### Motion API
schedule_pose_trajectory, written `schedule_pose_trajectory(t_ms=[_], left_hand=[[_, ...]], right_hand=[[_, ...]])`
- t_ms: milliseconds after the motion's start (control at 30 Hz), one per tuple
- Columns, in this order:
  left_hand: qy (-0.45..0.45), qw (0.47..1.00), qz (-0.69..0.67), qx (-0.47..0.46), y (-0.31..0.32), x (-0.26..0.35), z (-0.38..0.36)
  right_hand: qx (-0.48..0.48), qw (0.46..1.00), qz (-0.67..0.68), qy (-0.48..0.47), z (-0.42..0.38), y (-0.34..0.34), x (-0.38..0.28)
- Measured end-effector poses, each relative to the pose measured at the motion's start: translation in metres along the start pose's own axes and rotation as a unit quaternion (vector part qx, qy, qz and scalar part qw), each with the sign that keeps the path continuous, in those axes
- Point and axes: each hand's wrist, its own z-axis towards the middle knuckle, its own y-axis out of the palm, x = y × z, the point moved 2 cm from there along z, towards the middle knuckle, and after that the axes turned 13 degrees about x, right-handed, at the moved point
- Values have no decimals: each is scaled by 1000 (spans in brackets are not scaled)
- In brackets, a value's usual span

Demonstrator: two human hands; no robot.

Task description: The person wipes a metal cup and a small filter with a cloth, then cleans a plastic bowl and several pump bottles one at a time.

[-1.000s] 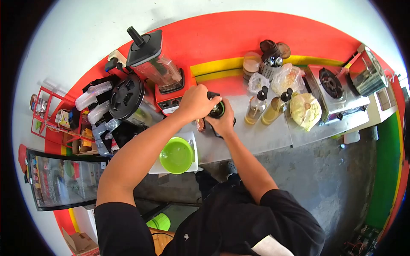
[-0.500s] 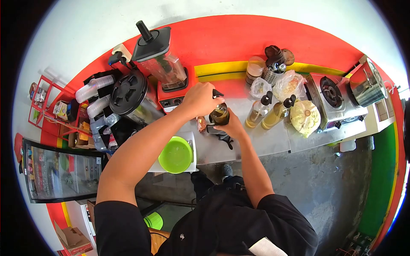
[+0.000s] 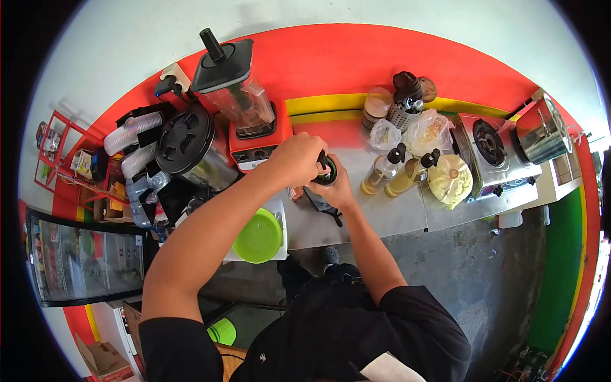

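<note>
My right hand [image 3: 337,184] is wrapped round a dark bottle [image 3: 329,173], whose round top faces up toward me. My left hand [image 3: 300,159] grips a black pump top [image 3: 323,162] right at the bottle's mouth. The bottle's lower part is hidden behind my right hand. Just under the hands lies a grey and black cloth-like item [image 3: 326,207] on the metal counter [image 3: 375,219], with a small reddish-brown packet [image 3: 295,193] to its left. Two clear pump bottles of yellowish liquid, one nearer [image 3: 407,176] and one beside it [image 3: 380,170], stand to the right.
A green bowl [image 3: 258,237] sits on a white scale-like base at the counter's front left. Behind it are a red blender [image 3: 245,102] and a large black-lidded container [image 3: 188,140]. To the right are a cabbage [image 3: 450,181], plastic bags [image 3: 428,132] and a stove [image 3: 493,149] with a steel pot [image 3: 543,130].
The bottle has tipped so its round top now faces me, and my left hand has shifted with the pump top to its edge. The whole view has moved slightly.
</note>
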Motion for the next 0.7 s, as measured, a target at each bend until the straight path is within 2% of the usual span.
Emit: schedule_pose_trajectory(t_ms=[33,100,133,233,433,533,700], left_hand=[[3,1000,0,8,2,-1,0],[6,1000,1,13,3,0,-3],[-9,999,-13,31,1,1,-6],[-26,998,-32,51,0,-1,-11],[-15,998,-51,45,-2,-2,-7],[-17,998,-46,37,-1,5,-4],[-29,997,-59,39,-5,-1,-6]], right_hand=[[0,1000,0,1,-3,2,5],[68,990,-115,-40,-9,3,18],[69,990,-113,-38,-13,3,23],[87,990,-111,22,-19,3,45],[34,985,-161,47,-34,-17,94],[35,961,-268,66,-43,-25,100],[-31,974,-220,52,-31,-36,97]])
